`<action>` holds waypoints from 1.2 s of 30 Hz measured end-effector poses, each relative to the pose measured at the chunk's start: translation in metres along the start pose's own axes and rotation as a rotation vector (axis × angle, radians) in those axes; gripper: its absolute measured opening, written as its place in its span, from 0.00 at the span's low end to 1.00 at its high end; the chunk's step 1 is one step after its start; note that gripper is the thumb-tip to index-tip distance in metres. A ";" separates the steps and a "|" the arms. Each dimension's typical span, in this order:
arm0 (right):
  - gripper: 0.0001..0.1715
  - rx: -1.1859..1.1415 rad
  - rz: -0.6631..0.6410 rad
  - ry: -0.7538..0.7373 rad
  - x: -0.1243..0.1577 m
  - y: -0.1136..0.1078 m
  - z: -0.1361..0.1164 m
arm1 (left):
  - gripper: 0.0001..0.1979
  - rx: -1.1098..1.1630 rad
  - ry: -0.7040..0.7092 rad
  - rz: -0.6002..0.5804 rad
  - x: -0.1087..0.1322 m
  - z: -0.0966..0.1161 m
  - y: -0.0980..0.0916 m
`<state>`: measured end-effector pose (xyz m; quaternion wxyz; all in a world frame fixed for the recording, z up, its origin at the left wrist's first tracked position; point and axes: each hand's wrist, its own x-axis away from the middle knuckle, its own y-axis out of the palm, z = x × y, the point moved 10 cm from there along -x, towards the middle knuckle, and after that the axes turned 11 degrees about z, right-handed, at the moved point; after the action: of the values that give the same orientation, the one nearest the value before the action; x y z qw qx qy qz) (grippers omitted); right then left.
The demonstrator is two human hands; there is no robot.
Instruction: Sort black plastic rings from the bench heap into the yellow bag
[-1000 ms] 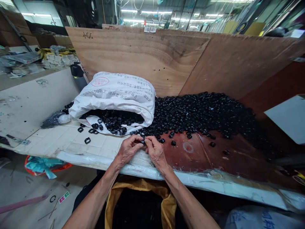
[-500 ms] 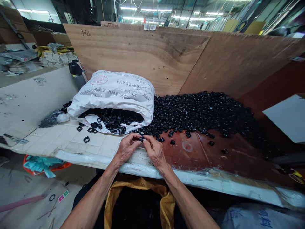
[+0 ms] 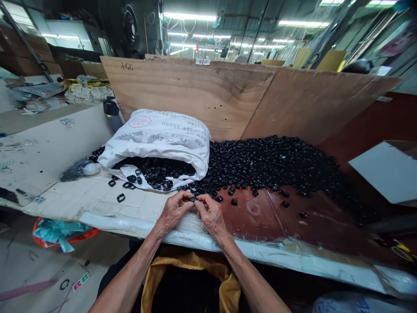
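Between the fingertips of both hands is a small black plastic ring [image 3: 193, 199], partly covered by the fingers. My left hand [image 3: 175, 210] pinches it from the left, and my right hand [image 3: 211, 214] grips it from the right, both just above the table's front part. Behind them a white woven sack [image 3: 163, 130] lies on its side, its mouth toward me, with many black rings inside. A large pile of black rings [image 3: 273, 165] spreads to the right of the sack. Several loose rings lie near the sack's mouth, one ring [image 3: 120, 198] farther forward.
A wooden board [image 3: 189, 87] walls off the back. Below the table edge, an open yellow-brown sack [image 3: 153, 274] hangs or stands at my lap. A dark bottle [image 3: 112, 114] stands behind the white sack at left. An orange-rimmed basket [image 3: 87, 232] with teal scraps sits on the floor.
The camera view has tilted up a little, so the scene sits lower. Both hands stay together on the small ring, their fingers slightly shifted.
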<state>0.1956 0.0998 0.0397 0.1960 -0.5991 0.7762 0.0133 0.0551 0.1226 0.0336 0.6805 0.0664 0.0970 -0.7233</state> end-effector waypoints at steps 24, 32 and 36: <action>0.29 0.693 0.221 -0.297 -0.021 -0.066 0.008 | 0.37 -0.965 0.496 0.079 -0.026 0.020 0.030; 0.28 0.760 -0.040 -0.423 -0.037 0.004 0.012 | 0.27 -0.996 0.506 0.018 -0.024 0.012 0.044; 0.27 0.635 -0.151 -0.466 -0.021 0.006 0.009 | 0.29 -0.887 0.507 -0.091 -0.006 0.013 0.037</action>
<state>0.1966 0.1232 0.0372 0.5425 -0.5451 0.6304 -0.1060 0.0931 0.1237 0.0456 0.5659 -0.0597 0.5595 -0.6026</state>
